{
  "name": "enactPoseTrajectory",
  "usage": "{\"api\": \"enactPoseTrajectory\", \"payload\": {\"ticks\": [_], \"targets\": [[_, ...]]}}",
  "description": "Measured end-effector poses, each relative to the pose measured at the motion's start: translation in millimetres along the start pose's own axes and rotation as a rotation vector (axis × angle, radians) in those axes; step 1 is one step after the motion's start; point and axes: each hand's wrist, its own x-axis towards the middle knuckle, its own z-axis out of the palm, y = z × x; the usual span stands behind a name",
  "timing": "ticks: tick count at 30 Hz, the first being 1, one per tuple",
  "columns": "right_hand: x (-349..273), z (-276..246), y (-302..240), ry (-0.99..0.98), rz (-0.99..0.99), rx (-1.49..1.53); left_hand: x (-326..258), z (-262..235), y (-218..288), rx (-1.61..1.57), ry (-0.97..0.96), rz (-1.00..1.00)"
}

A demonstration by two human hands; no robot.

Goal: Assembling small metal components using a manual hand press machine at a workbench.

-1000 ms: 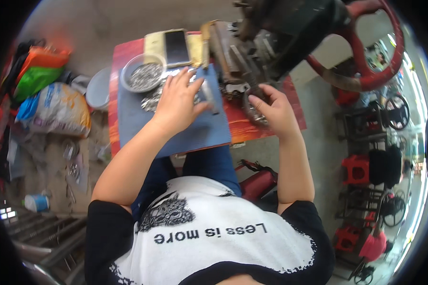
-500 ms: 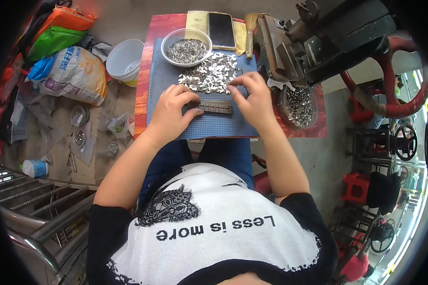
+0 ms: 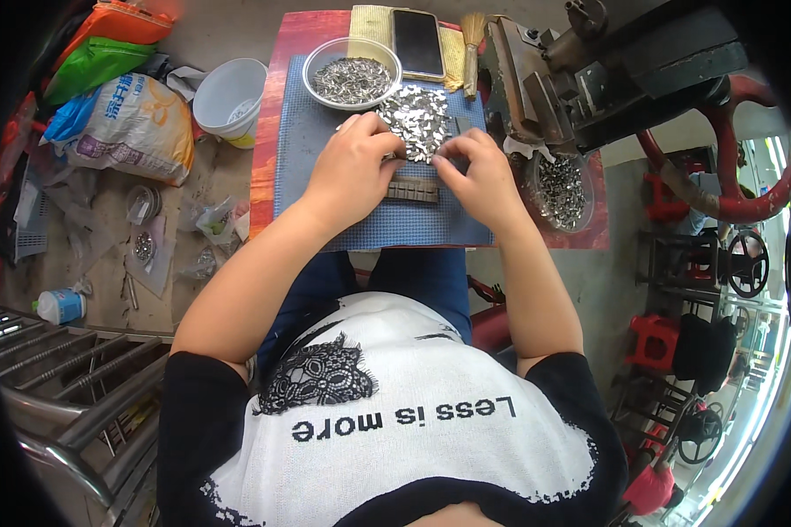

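A heap of small flat silvery metal pieces [image 3: 420, 123] lies on a blue ribbed mat [image 3: 360, 235]. My left hand [image 3: 353, 167] covers the heap's left side, its fingers curled together at the pieces; what is between the fingertips is hidden. At the heap's near right edge is my right hand [image 3: 482, 176], thumb and forefinger pinched close together, with anything between them too small to name. A dark slotted metal bar [image 3: 415, 190] lies between the hands on the mat, its left end behind my left hand. Beyond the heap stands a clear bowl [image 3: 395, 81] of small metal parts.
A phone [image 3: 417, 44] on yellow cloth and a brush [image 3: 471, 57] lie at the table's far side. To the right stand a heavy dark machine [image 3: 624, 79] and a clear tub [image 3: 592, 195] of metal bits. A white bucket [image 3: 220, 97] stands left of the table.
My left hand has left the bar's left end and moved away from me and rightward onto the heap. The right hand stays by the heap's edge, its fingertips drawn closer together.
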Motion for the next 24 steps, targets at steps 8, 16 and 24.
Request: {"api": "enactPoseTrajectory", "payload": {"ticks": [8, 16, 24], "targets": [[-14.0, -4.0, 8.0, -0.01, -0.004, -0.084, 16.9, 15.8, 8.7, 0.147, -0.068, 0.035], [-17.0, -9.4, 7.2, 0.05, -0.002, 0.05, 12.8, 24.5, 12.5, 0.233, -0.012, 0.074], [-14.9, -5.4, 8.1, -0.003, -0.092, -0.051, 14.0, 27.9, 5.2, 0.269, -0.004, 0.123]]}}
